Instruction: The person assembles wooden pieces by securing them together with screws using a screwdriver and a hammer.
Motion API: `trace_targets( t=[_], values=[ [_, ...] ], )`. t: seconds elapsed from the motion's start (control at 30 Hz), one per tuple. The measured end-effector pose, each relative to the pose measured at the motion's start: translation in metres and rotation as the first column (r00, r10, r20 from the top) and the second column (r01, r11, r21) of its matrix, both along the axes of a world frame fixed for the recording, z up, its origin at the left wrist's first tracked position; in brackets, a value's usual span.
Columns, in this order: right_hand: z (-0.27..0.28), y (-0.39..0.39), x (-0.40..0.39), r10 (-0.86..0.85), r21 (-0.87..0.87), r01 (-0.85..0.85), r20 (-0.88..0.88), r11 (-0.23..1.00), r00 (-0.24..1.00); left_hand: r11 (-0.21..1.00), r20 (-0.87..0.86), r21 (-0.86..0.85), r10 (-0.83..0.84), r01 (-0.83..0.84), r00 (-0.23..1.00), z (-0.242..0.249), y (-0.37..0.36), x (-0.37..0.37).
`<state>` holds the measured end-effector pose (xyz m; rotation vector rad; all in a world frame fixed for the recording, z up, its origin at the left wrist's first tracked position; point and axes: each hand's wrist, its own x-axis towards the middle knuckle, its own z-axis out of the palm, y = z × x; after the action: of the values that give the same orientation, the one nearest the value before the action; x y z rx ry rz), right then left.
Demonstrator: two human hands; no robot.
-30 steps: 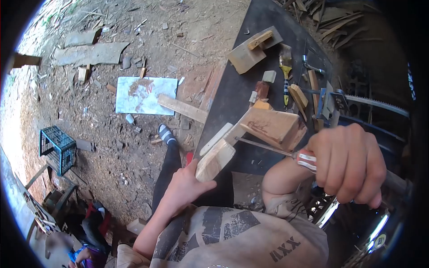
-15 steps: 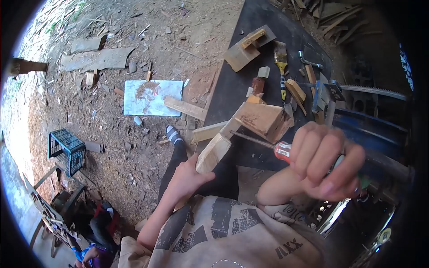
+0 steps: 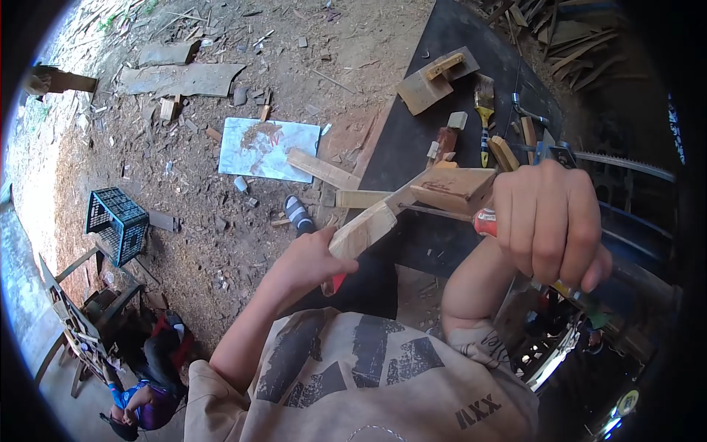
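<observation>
My left hand (image 3: 305, 261) is wrapped round the near end of a pale wooden piece (image 3: 364, 234), which slants away from me and narrows toward the table. Its far end meets a thick wood block (image 3: 453, 184) at the edge of the black table (image 3: 398, 147). In my right fist is a screwdriver (image 3: 486, 222) with a red handle, largely covered by my fingers. Its thin shaft points left, with the tip at the narrow part of the wooden piece. A small red thing (image 3: 336, 283) shows just under my left hand.
On the table lie a paintbrush (image 3: 484, 118), a socket wrench (image 3: 529, 108), a flat plate with a wooden grip (image 3: 434, 82) and wood offcuts. A toothed saw blade (image 3: 626, 163) extends at right. A crate (image 3: 118, 225) stands on the littered ground; a person (image 3: 147, 398) is at lower left.
My right hand has moved up and turned, now showing its back, with the screwdriver still in it. The wooden piece has shifted slightly up and right. The camera view has shifted too.
</observation>
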<state>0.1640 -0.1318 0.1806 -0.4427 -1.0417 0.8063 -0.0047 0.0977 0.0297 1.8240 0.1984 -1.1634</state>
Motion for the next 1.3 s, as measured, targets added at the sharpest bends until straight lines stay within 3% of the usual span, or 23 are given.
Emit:
trace_targets(
  t=[0.13, 0.27, 0.37, 0.47, 0.5, 0.6, 0.73, 0.83, 1.0, 1.13, 1.3],
  values=[
    [0.002, -0.011, -0.002, -0.171, -0.113, 0.159, -0.109, 0.981, 0.979, 0.998, 0.144, 0.066, -0.009, -0.001, 0.990, -0.006, 0.000, -0.007],
    [0.006, -0.003, -0.008, -0.171, -0.108, 0.170, 0.002, 0.979, 0.985, 0.999, 0.205, 0.041, -0.002, -0.006, 0.979, -0.006, 0.001, -0.008],
    [0.006, -0.003, -0.011, -0.174, -0.090, 0.175, 0.020, 0.980, 0.985, 0.992, 0.615, 0.102, -0.006, -0.072, 0.788, -0.012, 0.000, -0.016],
    [0.003, -0.011, -0.012, -0.210, -0.085, 0.210, -0.001, 0.974, 0.978, 0.950, 0.573, 0.282, -0.277, 0.131, 0.772, 0.001, -0.007, -0.002],
    [0.003, -0.013, -0.011, -0.219, -0.092, 0.217, -0.010, 0.972, 0.976, 0.945, 0.545, 0.290, -0.293, 0.152, 0.785, 0.007, -0.012, 0.002],
    [0.007, -0.017, -0.004, -0.196, -0.138, 0.197, 0.020, 0.971, 0.980, 0.973, 0.496, 0.210, -0.189, 0.095, 0.847, 0.007, -0.013, 0.009],
    [0.011, -0.024, -0.008, -0.253, -0.208, 0.253, 0.026, 0.945, 0.967, 0.962, 0.586, 0.259, -0.225, 0.083, 0.778, -0.004, -0.011, 0.009],
    [0.011, -0.028, -0.008, -0.275, -0.225, 0.273, 0.020, 0.935, 0.961, 0.958, 0.487, 0.239, -0.260, 0.159, 0.834, 0.004, -0.012, 0.015],
    [0.020, -0.021, -0.032, -0.367, -0.304, 0.359, 0.032, 0.883, 0.930, 0.963, 0.520, 0.212, -0.256, 0.167, 0.815, -0.004, -0.013, 0.007],
    [0.016, -0.019, -0.030, -0.259, -0.233, 0.294, 0.169, 0.927, 0.951, 0.968, 0.535, 0.213, -0.231, 0.134, 0.813, -0.001, -0.017, 0.001],
    [0.016, -0.019, -0.056, -0.403, -0.186, 0.422, 0.133, 0.887, 0.906, 0.950, 0.545, 0.289, -0.267, 0.121, 0.795, 0.004, -0.024, -0.005]
  ],
)
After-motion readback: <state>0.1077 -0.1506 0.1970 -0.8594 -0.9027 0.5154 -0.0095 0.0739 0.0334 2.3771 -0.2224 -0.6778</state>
